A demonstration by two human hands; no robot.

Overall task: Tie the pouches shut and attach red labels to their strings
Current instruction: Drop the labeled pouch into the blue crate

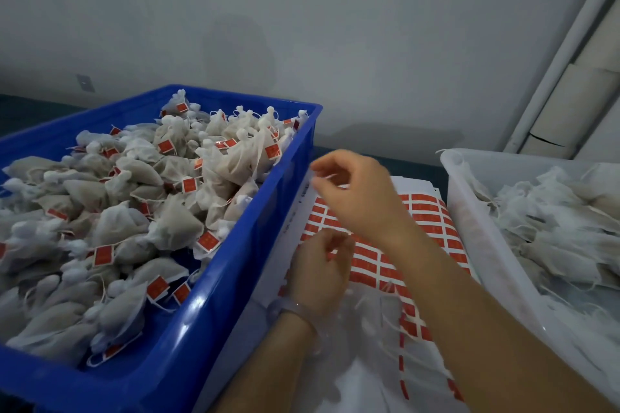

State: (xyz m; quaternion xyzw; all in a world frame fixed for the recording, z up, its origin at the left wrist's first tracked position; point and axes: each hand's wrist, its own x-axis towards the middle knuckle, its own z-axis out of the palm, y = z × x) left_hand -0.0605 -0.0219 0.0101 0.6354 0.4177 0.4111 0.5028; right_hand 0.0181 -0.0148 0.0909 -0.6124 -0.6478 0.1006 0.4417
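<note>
- The right hand [352,201] hovers over the far left part of the label sheet [426,211]. Its thumb and fingers are drawn together as if pinching, and a pale strand seems to sit at the tips, but blur makes it impossible to tell whether anything is held.
- The left hand [318,265] sits over the sheet's left edge, nearer the person. Its fingers are curled inward, and what they close on, if anything, cannot be told.
- A pale pouch [365,325] with loose strings appears to lie on the near end of the sheet, just below both hands. It is probably the one in work.
- Left of the sheet, the blue crate [235,282] is heaped with tied pouches [174,221], many with red tags on their strings. A large share looks done.
- Right of the sheet, the clear bin [469,211] holds untagged pouches [563,228], so plenty remains.
- The sheet has many red labels left, and bare gaps near its close end.
- The labels carry faint marks and the sheet's left margin has small print. Neither can be read.
</note>
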